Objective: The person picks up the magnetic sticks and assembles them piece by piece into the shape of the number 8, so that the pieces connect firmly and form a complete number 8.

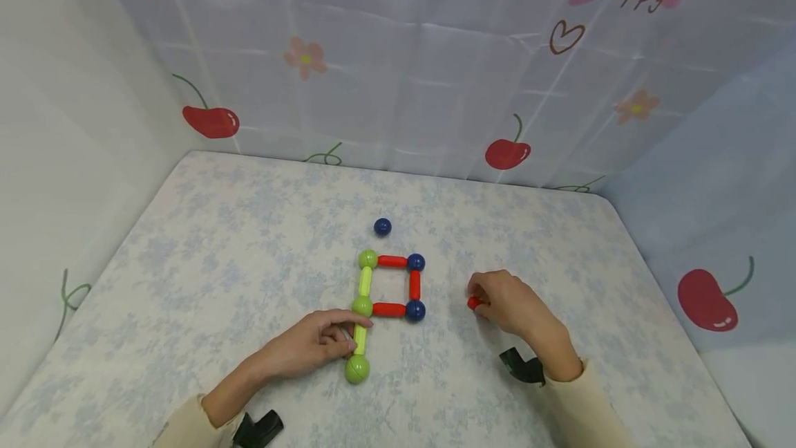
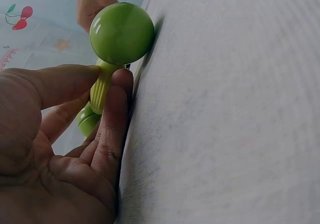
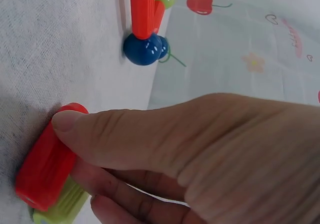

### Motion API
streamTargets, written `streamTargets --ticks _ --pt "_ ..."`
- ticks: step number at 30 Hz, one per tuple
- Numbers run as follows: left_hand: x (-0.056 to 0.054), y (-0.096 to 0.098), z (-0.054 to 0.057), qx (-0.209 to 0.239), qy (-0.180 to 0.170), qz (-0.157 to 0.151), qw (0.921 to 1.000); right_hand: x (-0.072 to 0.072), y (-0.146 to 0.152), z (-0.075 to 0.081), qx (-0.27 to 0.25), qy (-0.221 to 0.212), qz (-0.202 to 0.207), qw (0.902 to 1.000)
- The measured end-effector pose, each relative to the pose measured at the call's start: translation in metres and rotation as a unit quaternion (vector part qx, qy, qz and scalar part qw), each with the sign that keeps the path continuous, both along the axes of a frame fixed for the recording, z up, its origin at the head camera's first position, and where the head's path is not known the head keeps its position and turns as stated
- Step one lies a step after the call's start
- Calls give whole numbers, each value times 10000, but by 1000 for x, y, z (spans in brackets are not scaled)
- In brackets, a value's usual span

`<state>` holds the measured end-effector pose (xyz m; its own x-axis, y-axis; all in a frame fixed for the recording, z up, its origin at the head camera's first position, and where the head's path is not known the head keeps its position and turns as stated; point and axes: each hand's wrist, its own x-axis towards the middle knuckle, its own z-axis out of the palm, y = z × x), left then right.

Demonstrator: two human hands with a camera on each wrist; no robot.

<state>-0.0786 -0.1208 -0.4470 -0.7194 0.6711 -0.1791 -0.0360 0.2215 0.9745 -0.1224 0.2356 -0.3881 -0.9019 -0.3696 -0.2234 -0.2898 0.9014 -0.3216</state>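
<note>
A construction of ball-and-rod toy pieces lies on the table: a square of red rods (image 1: 389, 310), one light green rod (image 1: 365, 282), green balls (image 1: 368, 259) and blue balls (image 1: 415, 311). From its near left corner another light green rod (image 1: 359, 341) runs toward me, ending in a green ball (image 1: 357, 369). My left hand (image 1: 305, 346) pinches that rod between thumb and fingers. To the right of the square, my right hand (image 1: 515, 306) holds a loose red rod (image 3: 47, 166) by thumb and fingers, close to the tabletop. Under it, partly hidden, shows a light green rod (image 3: 64, 204).
A single blue ball (image 1: 382, 227) sits beyond the square. The table (image 1: 249, 227) wears a pale blue floral cover. A printed curtain (image 1: 398, 88) hangs along its far edge, and a white wall (image 1: 74, 123) stands at the left.
</note>
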Motion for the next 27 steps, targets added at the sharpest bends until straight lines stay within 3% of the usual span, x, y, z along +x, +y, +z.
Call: streamTargets --ticks 16,21,27 --pt "1 1 1 22 -107 45 9999 1 -15 -9 -224 505 564 9969" --pt "1 0 2 41 -133 46 9999 5 -22 -7 -375 747 739 9938" --pt "1 0 2 78 -84 31 9999 11 -34 -1 -676 705 1037 9898"
